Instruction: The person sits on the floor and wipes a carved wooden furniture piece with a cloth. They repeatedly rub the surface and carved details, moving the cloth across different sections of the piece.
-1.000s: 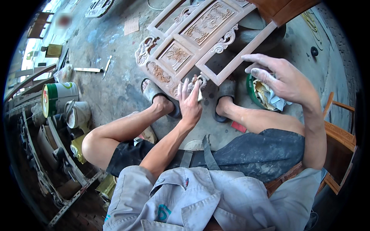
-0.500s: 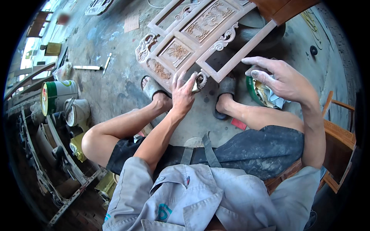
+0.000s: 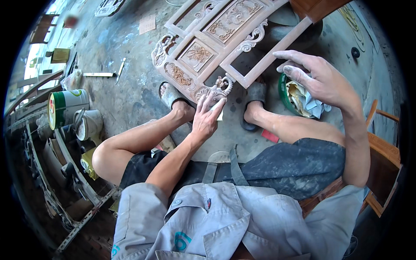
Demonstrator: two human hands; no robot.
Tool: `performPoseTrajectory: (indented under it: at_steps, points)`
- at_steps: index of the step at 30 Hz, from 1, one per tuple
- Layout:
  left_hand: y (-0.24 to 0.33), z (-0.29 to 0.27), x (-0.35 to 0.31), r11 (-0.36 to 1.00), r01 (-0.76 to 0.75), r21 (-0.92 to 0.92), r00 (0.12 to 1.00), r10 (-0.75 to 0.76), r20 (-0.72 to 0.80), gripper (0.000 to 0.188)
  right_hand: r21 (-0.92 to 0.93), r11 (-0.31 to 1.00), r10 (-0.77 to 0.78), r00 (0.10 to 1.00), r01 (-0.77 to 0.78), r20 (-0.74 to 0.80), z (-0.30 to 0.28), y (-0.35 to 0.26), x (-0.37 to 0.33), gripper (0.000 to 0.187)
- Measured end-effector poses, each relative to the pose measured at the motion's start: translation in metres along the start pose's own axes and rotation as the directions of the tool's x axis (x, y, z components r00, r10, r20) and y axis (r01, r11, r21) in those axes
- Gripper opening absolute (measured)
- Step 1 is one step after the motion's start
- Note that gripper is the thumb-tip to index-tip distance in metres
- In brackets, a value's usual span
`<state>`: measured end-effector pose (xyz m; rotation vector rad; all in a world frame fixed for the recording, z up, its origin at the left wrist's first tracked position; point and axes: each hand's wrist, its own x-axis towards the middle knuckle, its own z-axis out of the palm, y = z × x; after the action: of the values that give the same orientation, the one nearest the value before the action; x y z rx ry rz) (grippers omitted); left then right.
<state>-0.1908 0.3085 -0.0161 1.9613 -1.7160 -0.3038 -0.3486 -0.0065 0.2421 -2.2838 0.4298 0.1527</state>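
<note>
At the near end of a carved wooden panel [image 3: 216, 65], my left hand [image 3: 205, 120] is pressed against the scrollwork. A small pale edge of what looks like folded sandpaper [image 3: 220, 116] pokes out under its fingers; the rest is hidden by the hand. The panel is pale and dusty, with floral carvings in framed fields and openwork scrolls along its sides. My right hand [image 3: 318, 82] hovers over the right side, beyond the panel's near right rail. Its fingers are curved and apart, whitened with dust, and nothing shows in them.
A green tub [image 3: 284, 95] of crumpled paper pieces stands below my right hand. To the left are a green-and-white bucket [image 3: 69, 106], a white pail [image 3: 89, 123] and a metal rack [image 3: 65, 173]. A wooden chair [image 3: 383, 151] sits at the right.
My left hand has slid slightly down toward me along the carved end, uncovering more of the scroll. The right hand stays nearly in place, still raised.
</note>
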Motion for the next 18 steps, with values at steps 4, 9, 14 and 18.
performPoseTrajectory:
  at_steps: [4,9,14,18]
  points:
    - [-0.003,-0.005,-0.002,0.999,0.034,-0.01,0.999,-0.034,-0.006,0.077,-0.028,1.0,-0.009,0.999,0.011,0.042,-0.003,-0.004,-0.006,0.04]
    - [-0.055,-0.029,0.022,0.988,-0.151,-0.038,0.982,0.154,0.109,0.081,-0.04,0.999,0.026,0.999,-0.027,-0.032,-0.003,0.009,-0.01,0.04]
    - [-0.081,-0.043,0.049,0.925,-0.373,-0.066,0.893,0.378,0.246,0.086,-0.133,0.991,-0.022,1.0,0.02,-0.013,-0.002,0.008,-0.004,0.038]
    - [-0.094,-0.055,0.067,0.865,-0.489,-0.112,0.805,0.497,0.325,0.084,-0.214,0.976,-0.043,0.998,0.031,-0.053,0.005,0.001,0.002,0.038]
